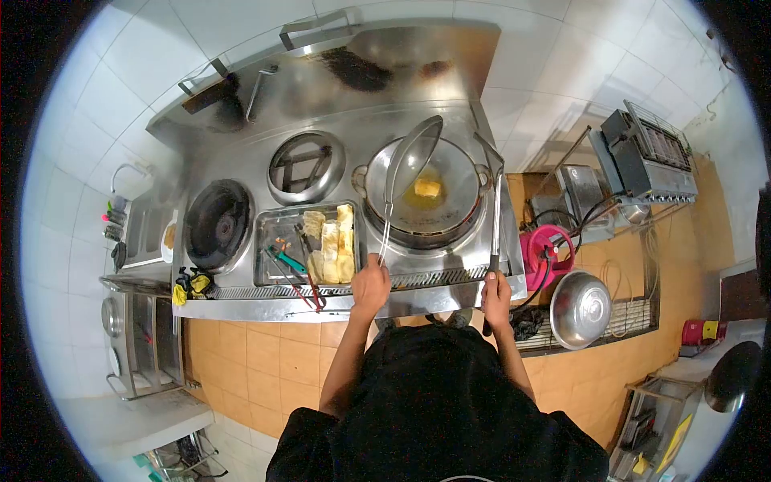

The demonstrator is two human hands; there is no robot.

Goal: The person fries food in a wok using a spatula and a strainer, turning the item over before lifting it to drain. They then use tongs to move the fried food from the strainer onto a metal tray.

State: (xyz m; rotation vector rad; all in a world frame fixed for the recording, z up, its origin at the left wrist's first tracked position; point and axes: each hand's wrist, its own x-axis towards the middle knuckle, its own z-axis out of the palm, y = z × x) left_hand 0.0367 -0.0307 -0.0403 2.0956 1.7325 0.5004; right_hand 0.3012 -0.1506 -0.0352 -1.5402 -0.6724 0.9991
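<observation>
My left hand is closed around the handle of a large round strainer, whose bowl is tilted up over the wok. In my right hand is a long metal spatula with a black grip; its head, seen nearly edge-on, is by the wok's right handle. The two-handled wok sits on the right burner. A golden block of food lies in yellowish oil at its bottom. Left of the wok, a metal tray holds several pale yellow slabs, a green-handled tool and red-handled tongs.
A blackened burner and an open burner ring occupy the stove's left and middle. Yellow-and-black cloth is at its front left corner. A pink bucket and a large metal bowl stand on the floor at right.
</observation>
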